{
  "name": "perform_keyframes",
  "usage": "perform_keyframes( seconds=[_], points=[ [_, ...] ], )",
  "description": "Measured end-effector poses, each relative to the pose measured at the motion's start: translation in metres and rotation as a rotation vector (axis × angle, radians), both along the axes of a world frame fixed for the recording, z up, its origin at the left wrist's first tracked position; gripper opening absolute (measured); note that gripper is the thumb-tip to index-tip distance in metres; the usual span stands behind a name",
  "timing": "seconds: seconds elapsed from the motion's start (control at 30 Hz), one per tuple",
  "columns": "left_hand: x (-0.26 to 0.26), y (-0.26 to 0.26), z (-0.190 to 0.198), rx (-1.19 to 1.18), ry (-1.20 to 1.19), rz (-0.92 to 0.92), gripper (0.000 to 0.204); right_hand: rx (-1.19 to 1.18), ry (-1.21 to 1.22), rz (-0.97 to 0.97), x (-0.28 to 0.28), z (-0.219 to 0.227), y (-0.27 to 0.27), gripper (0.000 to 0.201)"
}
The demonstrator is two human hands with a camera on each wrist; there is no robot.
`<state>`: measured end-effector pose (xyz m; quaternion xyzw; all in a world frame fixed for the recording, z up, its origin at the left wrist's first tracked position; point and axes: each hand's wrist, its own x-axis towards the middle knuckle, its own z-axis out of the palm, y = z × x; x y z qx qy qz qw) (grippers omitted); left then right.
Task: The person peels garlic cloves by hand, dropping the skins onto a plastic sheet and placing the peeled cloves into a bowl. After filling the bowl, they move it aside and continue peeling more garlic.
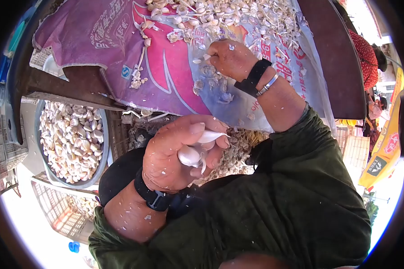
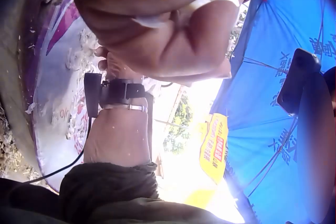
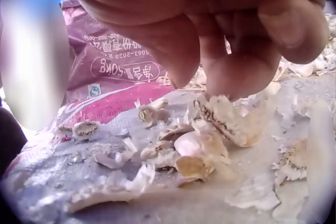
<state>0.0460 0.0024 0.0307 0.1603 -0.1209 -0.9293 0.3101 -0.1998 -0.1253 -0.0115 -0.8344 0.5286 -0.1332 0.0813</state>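
In the head view my left hand (image 1: 168, 150) is turned palm up, fingers curled around peeled garlic cloves. One plump clove (image 1: 188, 156) lies in the palm; a slimmer white clove (image 1: 211, 136) rests by the fingertips, with a wisp of skin below. Fingers mostly cover the cloves in the left wrist view. Over the sack-covered table, my right hand (image 1: 234, 60) reaches down with loosely bent fingers. The right wrist view shows its thumb and forefinger apart, the forefinger's tip right at a dry garlic root end (image 3: 226, 121). A pinkish clove (image 3: 189, 144) lies among papery skins beneath.
A heap of garlic cloves (image 1: 238, 11) covers the table's far side. Purple sacking (image 1: 76, 40) drapes over its left edge. At lower left stands a round tub (image 1: 104, 148) full of cloves, near a plastic crate (image 1: 54, 204). Garlic skins (image 1: 238, 150) litter the ground below the table.
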Motion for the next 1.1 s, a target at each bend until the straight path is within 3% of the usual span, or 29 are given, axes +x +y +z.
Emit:
perform_keyframes(
  seconds=[0.13,0.27,0.37,0.47,0.5,0.53,0.57,0.6,0.67,0.73,0.8,0.87,0.93,1.0,1.1],
  points=[
    [0.022,0.0,0.006,-0.031,0.04,0.073,0.037,0.047,-0.003,-0.044,0.01,0.004,0.008,0.014],
    [0.056,0.005,0.018,-0.158,0.188,0.259,0.038,0.097,-0.111,-0.065,0.016,0.011,0.021,0.012],
    [0.094,0.01,0.032,-0.215,0.25,0.384,0.041,0.546,-0.885,-0.015,0.028,0.055,0.054,0.013],
    [0.148,0.006,0.04,-0.261,0.18,0.521,0.04,0.791,-1.179,0.167,0.051,0.126,0.114,0.018],
    [0.169,0.002,0.036,-0.252,0.111,0.586,0.04,0.834,-1.281,0.29,0.058,0.141,0.132,0.024],
    [0.194,-0.003,0.03,-0.243,0.041,0.648,0.04,0.604,-1.345,0.711,0.068,0.134,0.137,0.027],
    [0.224,-0.012,0.014,-0.315,-0.047,0.676,0.042,0.743,-1.389,0.774,0.072,0.152,0.154,0.027],
    [0.255,-0.019,0.001,-0.266,-0.312,0.801,0.044,0.78,-1.357,1.211,0.085,0.155,0.143,0.025],
    [0.253,-0.024,-0.003,-0.365,-0.933,0.922,0.049,0.748,-1.344,1.286,0.093,0.173,0.156,0.025],
    [0.253,-0.014,0.0,-0.33,-1.393,0.852,0.056,0.75,-1.324,1.289,0.091,0.183,0.162,0.024],
    [0.242,-0.007,0.003,-0.371,-1.411,0.91,0.05,0.763,-1.314,1.286,0.089,0.188,0.168,0.024],
    [0.218,0.006,0.037,-0.5,-1.289,0.844,0.042,0.786,-1.306,1.295,0.09,0.191,0.171,0.024],
    [0.195,0.015,0.069,-0.626,-1.047,0.614,0.05,0.799,-1.299,1.298,0.09,0.194,0.176,0.024],
    [0.147,0.027,0.109,-0.692,-0.738,0.471,0.043,0.818,-1.291,1.304,0.089,0.197,0.18,0.024],
    [0.094,0.032,0.129,-0.782,-0.71,0.352,0.045,0.837,-1.26,1.307,0.082,0.205,0.184,0.023]
  ],
)
